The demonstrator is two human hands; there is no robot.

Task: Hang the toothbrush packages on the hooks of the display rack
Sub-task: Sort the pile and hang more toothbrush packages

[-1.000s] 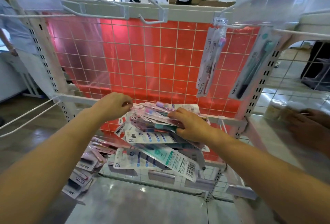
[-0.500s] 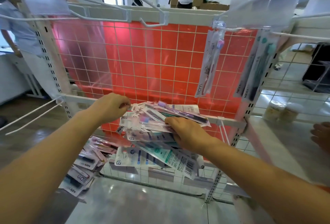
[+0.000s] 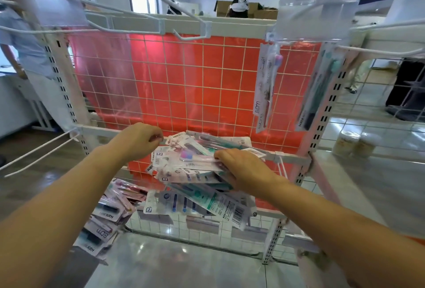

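The stack of toothbrush packages point(image 3: 197, 168) sits in front of you at the middle of the display rack point(image 3: 299, 159), fanned out untidily, level with its lower white crossbar. Your right hand point(image 3: 241, 168) lies over the right side of the stack with its fingers curled onto the top packages and gripping them. Your left hand point(image 3: 140, 140) is at the far left corner of the stack, its fingers bent and pinching the top edge of a package there. The topmost package shows a brush with a pink and blue head point(image 3: 186, 155), and a long package with a barcode point(image 3: 230, 207) sticks out of the stack toward you on the near right. A second heap of packages point(image 3: 108, 216) lies low on the left, just beside the rack's foot. Up on the right, one package with a pink-headed brush point(image 3: 265, 85) hangs from a hook under a clear plastic label holder point(image 3: 317, 16), and further right a dark and teal package point(image 3: 317, 90) hangs from another hook. An empty white hook point(image 3: 184, 12) reaches toward you from the top bar at the centre, and a double wire prong point(image 3: 39, 152) juts out to the left at mid height. Behind the white wire grid point(image 3: 184, 85) is a red backing panel. On the shelf to the right stand two small jars point(image 3: 354, 145), and a person in a light shirt point(image 3: 20, 35) stands at the far left.
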